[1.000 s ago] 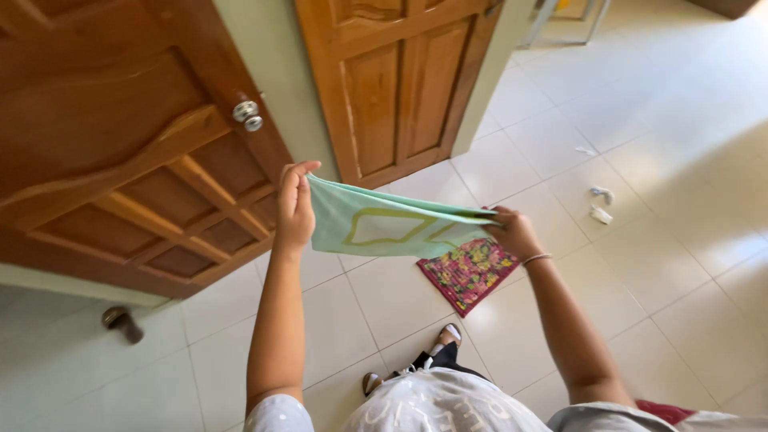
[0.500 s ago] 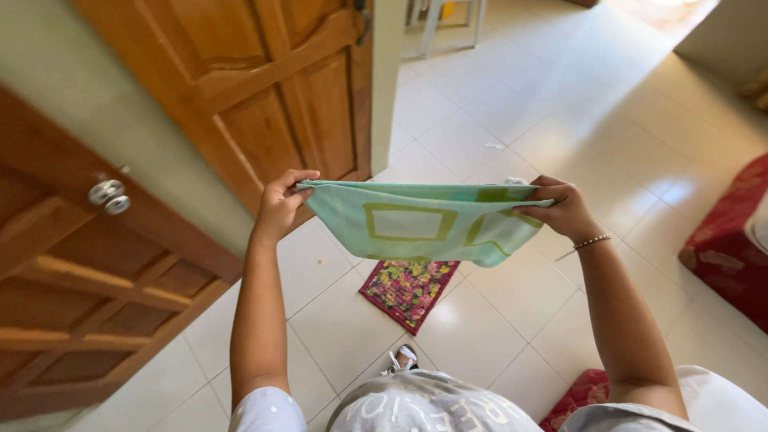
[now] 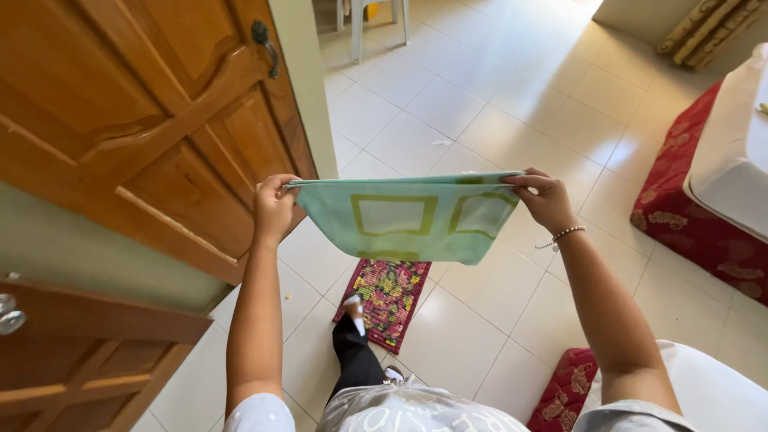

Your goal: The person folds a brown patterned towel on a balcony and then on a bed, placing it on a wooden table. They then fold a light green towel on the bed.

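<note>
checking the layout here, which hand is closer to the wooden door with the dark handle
Left. The left hand grips the green cloth right beside the wooden door; the right hand holds the cloth's far end, out over the tiled floor.

The folded cloth (image 3: pixel 416 220) hides the far end of the patterned floor mat (image 3: pixel 384 298) beneath it. Fingertips of both hands are tucked behind the cloth's top edge. The chair (image 3: pixel 376 24) is cut off at the top edge, the mattress (image 3: pixel 732 152) at the right, and the silver door knob (image 3: pixel 8 314) at the left.
</note>
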